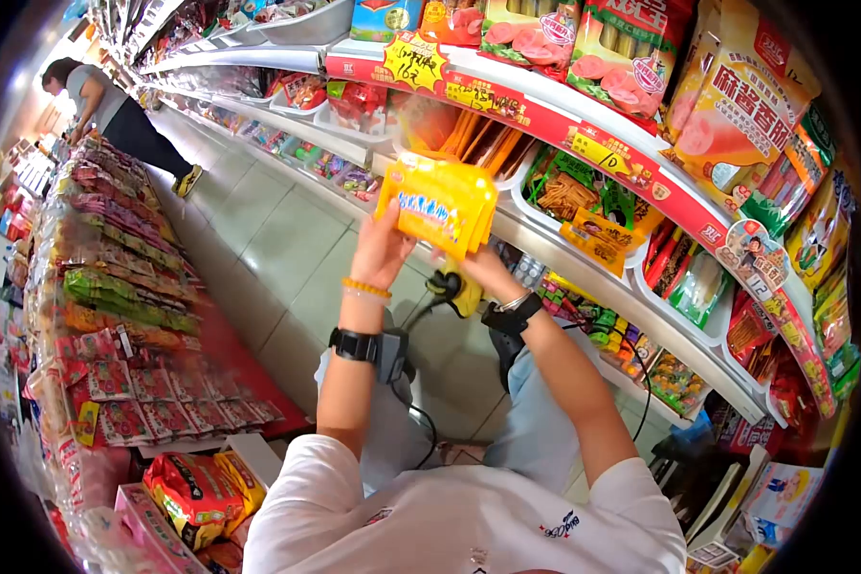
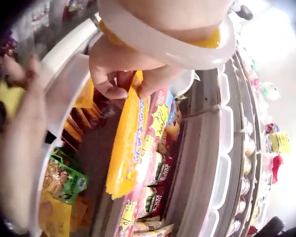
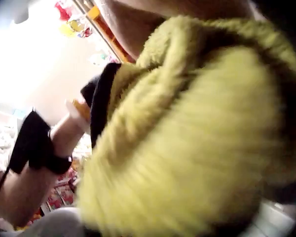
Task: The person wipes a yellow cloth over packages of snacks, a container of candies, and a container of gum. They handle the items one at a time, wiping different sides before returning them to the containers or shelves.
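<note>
In the head view, my left hand (image 1: 385, 251) pinches yellow printed food packets (image 1: 440, 203) by their edge, held up before the shelf. The left wrist view shows thumb and fingers on the top end of the yellow packets (image 2: 128, 148), which hang down. My right hand (image 1: 489, 272) is just below and right of the packets, gripping a fluffy yellow cloth (image 1: 467, 293). This cloth (image 3: 187, 138) fills much of the right wrist view and hides most of the hand's fingers. Black straps circle both wrists.
A curved shelf with a red price strip (image 1: 536, 110) runs along the right, with snack trays (image 1: 584, 196) below it. Packaged snacks (image 1: 139, 287) line a display on the left. Cables hang near my legs. A person (image 1: 115, 110) stands at the aisle's far end.
</note>
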`<state>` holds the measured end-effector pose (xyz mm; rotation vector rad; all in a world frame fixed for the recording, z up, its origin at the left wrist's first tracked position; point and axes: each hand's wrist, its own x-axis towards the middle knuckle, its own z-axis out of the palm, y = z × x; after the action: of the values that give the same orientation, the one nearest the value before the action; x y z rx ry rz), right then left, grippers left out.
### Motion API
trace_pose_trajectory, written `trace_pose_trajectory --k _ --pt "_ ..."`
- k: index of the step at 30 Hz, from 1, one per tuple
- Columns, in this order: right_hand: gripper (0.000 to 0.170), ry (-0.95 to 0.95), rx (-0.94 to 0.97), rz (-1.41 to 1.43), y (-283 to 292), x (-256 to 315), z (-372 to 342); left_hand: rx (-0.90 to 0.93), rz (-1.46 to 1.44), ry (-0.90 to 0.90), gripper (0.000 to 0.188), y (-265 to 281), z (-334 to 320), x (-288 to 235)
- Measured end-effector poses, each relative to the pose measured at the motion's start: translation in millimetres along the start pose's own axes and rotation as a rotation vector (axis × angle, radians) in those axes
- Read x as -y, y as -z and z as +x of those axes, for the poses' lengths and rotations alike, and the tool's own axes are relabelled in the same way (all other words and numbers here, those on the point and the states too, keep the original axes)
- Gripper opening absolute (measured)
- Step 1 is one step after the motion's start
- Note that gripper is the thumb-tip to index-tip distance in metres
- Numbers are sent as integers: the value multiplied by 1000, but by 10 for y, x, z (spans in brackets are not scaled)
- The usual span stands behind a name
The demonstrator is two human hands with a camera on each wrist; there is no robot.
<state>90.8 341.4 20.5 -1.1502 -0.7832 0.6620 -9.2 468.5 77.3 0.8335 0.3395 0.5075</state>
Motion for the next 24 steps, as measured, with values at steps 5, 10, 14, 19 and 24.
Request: trace_pose_trajectory --k 5,10,14,19,24 --pt "53 -137 -181 153 311 -116 72 -19 -56 -13 22 467 -60 131" --pt "48 96 138 -219 63 419 -71 9 -34 -80 24 476 -28 87" --pt "39 120 114 -505 -67 322 -80 -18 -7 -48 37 521 -71 185" --pt "42 560 -58 -1086 -378 408 -136 152 -334 -48 60 393 -293 197" --pt "60 632 109 -1327 -610 304 -264 152 -422 -3 65 351 -347 124"
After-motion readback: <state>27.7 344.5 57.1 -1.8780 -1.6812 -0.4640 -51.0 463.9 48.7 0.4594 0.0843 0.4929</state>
